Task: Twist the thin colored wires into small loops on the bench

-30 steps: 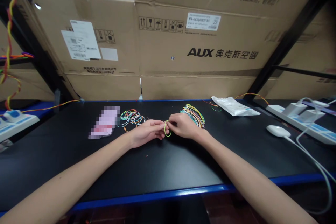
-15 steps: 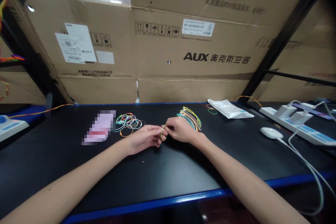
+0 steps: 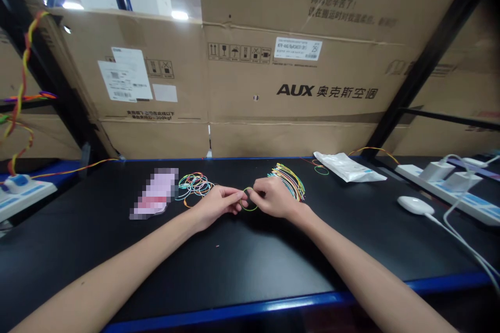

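Two-handed, pinched a green wire loop (image 3: 249,210) between left grip (image 3: 219,201) and right grip (image 3: 273,197), over the blue-edged black bench (image 3: 219,276). Saw coiled wires (image 3: 193,184) just beyond left grip, a white packet (image 3: 349,166) beyond right grip, and printed brown cardboard (image 3: 242,138) standing well behind both.

A workshop of some kind is suggested: a black workbench (image 3: 242,260) is framed by metal posts (image 3: 427,57) and backed by printed cardboard (image 3: 234,80), power strips (image 3: 480,209) are set at both sides, and coloured wires (image 3: 292,180) are laid in bunches.
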{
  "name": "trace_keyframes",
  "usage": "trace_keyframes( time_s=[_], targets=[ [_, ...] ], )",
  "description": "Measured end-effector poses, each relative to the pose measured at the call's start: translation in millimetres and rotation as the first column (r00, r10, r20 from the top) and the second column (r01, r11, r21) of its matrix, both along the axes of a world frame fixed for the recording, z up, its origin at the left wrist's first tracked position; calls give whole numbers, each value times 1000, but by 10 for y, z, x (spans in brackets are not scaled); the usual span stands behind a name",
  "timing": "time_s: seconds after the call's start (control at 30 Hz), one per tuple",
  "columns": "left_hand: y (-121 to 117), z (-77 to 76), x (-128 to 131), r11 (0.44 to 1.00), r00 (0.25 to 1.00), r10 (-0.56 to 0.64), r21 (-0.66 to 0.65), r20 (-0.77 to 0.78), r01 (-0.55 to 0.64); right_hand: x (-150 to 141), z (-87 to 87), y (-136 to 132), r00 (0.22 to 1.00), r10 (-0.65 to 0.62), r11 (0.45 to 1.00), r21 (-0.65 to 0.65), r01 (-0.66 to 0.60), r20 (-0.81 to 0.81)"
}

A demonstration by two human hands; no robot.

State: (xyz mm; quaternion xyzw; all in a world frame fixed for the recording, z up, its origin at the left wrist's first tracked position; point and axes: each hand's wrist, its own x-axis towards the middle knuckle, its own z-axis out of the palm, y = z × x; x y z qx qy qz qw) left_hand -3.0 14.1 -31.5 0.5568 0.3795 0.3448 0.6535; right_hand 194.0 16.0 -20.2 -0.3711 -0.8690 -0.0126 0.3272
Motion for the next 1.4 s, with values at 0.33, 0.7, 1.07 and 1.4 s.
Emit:
trace_keyframes(
  time_s=[0.33,0.7,1.07,1.4],
  targets=[
    [-88,53,26,942,935,-294,-104,201,318,18,-26,23,994,79,987,-144,-69,69],
    [-41,34,17,996,996,-79,32,-30,80,-15,30,-48,999,29,986,-163,-27,14],
    [-121,41,73,970,969,-209,-98,133,223,86,-57,83,994,61,970,-238,-38,88],
    [-87,7,93,986,974,-117,-99,192,138,35,-74,49,993,114,948,-302,-101,27]
  ],
)
